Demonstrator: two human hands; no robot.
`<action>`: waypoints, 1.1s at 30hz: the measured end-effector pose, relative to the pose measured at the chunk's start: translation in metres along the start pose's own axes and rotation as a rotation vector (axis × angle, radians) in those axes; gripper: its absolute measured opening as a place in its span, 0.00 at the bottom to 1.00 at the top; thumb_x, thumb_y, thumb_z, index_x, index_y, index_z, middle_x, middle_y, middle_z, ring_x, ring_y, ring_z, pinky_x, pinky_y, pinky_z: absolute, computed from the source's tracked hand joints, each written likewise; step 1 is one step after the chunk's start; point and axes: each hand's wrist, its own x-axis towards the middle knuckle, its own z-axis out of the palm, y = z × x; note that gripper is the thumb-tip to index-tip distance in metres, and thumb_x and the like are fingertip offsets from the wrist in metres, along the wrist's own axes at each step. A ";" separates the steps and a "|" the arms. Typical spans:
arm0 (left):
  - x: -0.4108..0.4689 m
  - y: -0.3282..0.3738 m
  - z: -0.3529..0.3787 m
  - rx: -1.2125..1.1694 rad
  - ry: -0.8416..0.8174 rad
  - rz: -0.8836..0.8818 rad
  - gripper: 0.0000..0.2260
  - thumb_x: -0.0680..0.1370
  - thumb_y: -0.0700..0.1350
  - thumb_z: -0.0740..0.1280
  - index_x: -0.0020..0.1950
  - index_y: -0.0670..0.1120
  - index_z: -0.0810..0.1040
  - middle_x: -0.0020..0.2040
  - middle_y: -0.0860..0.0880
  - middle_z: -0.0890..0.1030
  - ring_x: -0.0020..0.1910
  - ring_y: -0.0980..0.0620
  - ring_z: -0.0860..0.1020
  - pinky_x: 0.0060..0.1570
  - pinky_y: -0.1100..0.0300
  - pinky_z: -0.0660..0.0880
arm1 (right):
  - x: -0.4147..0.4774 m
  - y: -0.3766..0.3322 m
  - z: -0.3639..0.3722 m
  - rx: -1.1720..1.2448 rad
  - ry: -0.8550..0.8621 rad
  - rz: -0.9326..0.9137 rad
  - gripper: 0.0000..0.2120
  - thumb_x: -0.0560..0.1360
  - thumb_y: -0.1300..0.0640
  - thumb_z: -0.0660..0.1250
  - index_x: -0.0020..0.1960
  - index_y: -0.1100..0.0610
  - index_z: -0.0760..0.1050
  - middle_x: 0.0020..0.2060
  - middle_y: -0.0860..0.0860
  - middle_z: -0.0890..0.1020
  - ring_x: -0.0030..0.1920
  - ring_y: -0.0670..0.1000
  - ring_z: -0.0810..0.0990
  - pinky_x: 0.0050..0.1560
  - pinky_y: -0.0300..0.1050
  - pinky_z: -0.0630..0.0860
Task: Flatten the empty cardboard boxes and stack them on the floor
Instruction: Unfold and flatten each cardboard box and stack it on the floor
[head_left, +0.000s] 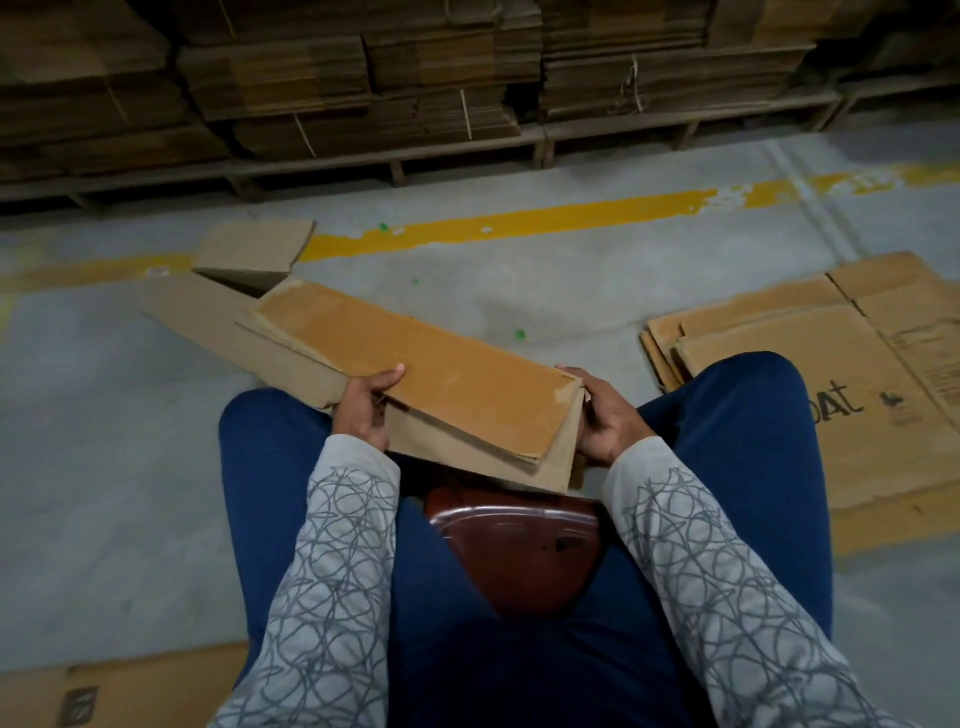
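Observation:
I sit on a brown plastic stool (514, 551) and hold a long brown cardboard box (415, 364) over my knees; it looks pressed nearly flat, with several layers showing at its near end. My left hand (366, 408) grips its left edge, thumb on top. My right hand (605, 415) grips the near right corner, fingers curled round the edge. A stack of flattened boxes (810, 364) lies on the floor to my right. Another small box (249, 254), still partly open, lies on the floor beyond the held one.
Tied bundles of flat cardboard (363, 88) fill wooden pallets (545, 137) along the back. A yellow line (519, 221) crosses the grey concrete floor. More flat cardboard (124, 691) lies at the lower left corner. Small green specks dot the floor.

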 end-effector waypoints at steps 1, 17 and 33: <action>-0.002 0.002 0.000 0.011 -0.015 0.024 0.08 0.75 0.36 0.71 0.51 0.47 0.83 0.43 0.50 0.87 0.42 0.48 0.84 0.46 0.54 0.80 | 0.001 -0.001 0.001 0.027 -0.012 -0.025 0.16 0.74 0.57 0.75 0.60 0.61 0.80 0.50 0.60 0.85 0.48 0.58 0.86 0.56 0.57 0.83; -0.013 -0.020 0.022 -0.181 -0.360 -0.038 0.35 0.75 0.58 0.74 0.78 0.46 0.69 0.72 0.41 0.78 0.67 0.36 0.78 0.61 0.28 0.74 | 0.007 0.023 0.014 0.131 0.077 -0.326 0.30 0.75 0.71 0.73 0.73 0.64 0.65 0.58 0.59 0.82 0.52 0.56 0.86 0.41 0.49 0.85; -0.028 -0.100 0.072 -0.069 0.209 -0.211 0.12 0.77 0.56 0.74 0.47 0.47 0.82 0.36 0.47 0.79 0.28 0.52 0.72 0.26 0.62 0.68 | 0.019 0.085 0.045 -0.358 0.078 -0.102 0.20 0.79 0.50 0.73 0.62 0.65 0.80 0.27 0.48 0.77 0.26 0.45 0.72 0.26 0.39 0.67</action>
